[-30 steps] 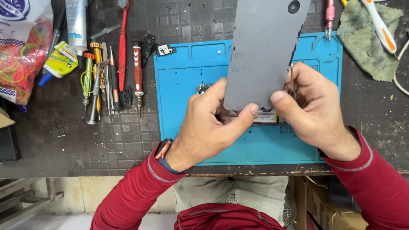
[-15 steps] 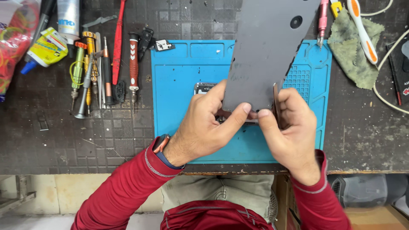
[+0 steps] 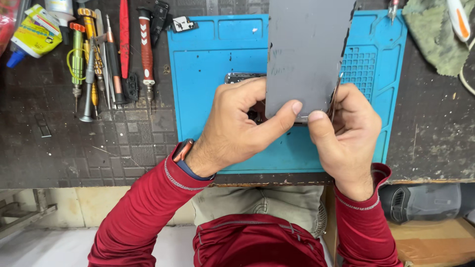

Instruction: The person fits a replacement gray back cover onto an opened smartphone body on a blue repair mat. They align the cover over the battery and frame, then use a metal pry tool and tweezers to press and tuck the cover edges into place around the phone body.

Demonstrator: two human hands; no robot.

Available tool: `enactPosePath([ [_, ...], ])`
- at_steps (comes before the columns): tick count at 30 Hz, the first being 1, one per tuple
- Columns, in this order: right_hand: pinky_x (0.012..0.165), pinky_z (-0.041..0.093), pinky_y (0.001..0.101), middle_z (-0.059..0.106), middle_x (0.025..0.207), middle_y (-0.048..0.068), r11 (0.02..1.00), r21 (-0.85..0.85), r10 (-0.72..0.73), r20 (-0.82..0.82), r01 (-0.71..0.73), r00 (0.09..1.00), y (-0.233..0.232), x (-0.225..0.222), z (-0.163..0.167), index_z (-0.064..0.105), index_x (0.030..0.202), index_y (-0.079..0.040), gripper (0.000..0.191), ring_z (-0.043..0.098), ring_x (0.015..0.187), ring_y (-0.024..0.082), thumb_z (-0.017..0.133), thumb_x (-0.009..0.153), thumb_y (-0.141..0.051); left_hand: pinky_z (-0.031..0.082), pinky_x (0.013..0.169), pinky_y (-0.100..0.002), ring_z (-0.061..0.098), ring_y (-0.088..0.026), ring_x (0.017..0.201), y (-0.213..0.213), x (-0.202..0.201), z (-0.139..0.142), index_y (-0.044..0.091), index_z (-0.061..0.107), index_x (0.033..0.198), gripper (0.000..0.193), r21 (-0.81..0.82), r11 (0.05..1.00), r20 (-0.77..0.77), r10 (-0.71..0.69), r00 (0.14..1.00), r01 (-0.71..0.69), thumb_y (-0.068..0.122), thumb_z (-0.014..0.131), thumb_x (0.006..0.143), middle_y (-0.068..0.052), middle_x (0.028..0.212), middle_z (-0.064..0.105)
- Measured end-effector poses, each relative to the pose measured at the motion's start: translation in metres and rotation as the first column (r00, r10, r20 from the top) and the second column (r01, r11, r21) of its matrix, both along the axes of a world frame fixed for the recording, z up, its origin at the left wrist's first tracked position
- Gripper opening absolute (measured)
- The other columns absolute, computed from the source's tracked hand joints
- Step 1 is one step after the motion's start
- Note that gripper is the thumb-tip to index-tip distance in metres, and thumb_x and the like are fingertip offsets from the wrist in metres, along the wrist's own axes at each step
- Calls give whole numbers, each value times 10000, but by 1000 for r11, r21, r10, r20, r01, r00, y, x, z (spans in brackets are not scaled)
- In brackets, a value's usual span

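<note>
Both hands hold a flat dark grey panel [image 3: 307,54] upright over a blue work mat [image 3: 208,74]. My left hand [image 3: 242,126] pinches its lower edge, thumb on the front face. My right hand [image 3: 346,133] grips the lower right corner, thumb beside the left thumb, with a thin metal tool [image 3: 335,96] along the panel's right edge. A dark device part [image 3: 240,77] lies on the mat behind the left hand, mostly hidden. Both sleeves are red, and a watch sits on the left wrist.
Several screwdrivers and tweezers [image 3: 106,54] lie in a row left of the mat on the dark tiled bench [image 3: 74,148]. A yellow glue tube [image 3: 32,34] is far left. A green cloth [image 3: 435,39] and a white-orange tool [image 3: 460,22] lie at right.
The panel now stands straighter and closer to the camera. My right hand has slid down to the panel's lower corner, and its thumb meets the left thumb.
</note>
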State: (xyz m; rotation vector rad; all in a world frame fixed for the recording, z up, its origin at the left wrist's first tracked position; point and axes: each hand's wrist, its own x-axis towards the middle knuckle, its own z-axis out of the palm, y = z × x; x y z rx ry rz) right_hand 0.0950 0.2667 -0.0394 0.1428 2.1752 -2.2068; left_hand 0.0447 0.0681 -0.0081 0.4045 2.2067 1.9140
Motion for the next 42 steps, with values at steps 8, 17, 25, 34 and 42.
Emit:
enactPosePath([
  [8,665,412,167,588,945,-22,995,103,15,-67,-8,998,0,2,-4,555,1125,19,57,488,778,-2,586,1084,-3,458,541,-233,561,-41,615,3,3,-4,30,756,1033,144,-46,999,-30,-25,999,23,156,765,963,-11,788,694],
  [17,538,366,184,580,842,-36,998,64,-30,48,26,998,-7,-7,3,561,1104,4,85,472,643,0,557,1020,17,441,520,-252,567,-76,574,2,-2,0,10,750,968,170,-95,995,-112,26,993,-37,177,779,964,-44,742,675],
  [25,513,339,184,572,799,-37,999,33,-42,92,39,995,-7,-11,7,587,1075,8,52,456,610,-2,583,1024,7,418,505,-275,545,-109,549,1,-4,-1,-6,707,880,206,-107,993,-153,24,988,-41,173,783,950,-58,726,637],
  [34,683,513,191,713,874,26,985,170,-35,36,29,999,-8,-13,9,652,976,36,53,631,767,28,604,956,36,449,528,-284,581,-136,592,0,-2,-4,20,703,868,152,-102,994,-224,17,974,-40,139,779,924,-61,752,642],
  [42,626,487,188,708,820,28,980,196,-10,92,-8,996,-8,-13,7,651,967,40,46,616,726,23,608,956,29,414,520,-304,567,-159,574,1,-1,-7,34,720,831,138,-152,986,-256,27,966,-67,125,802,896,-58,717,630],
])
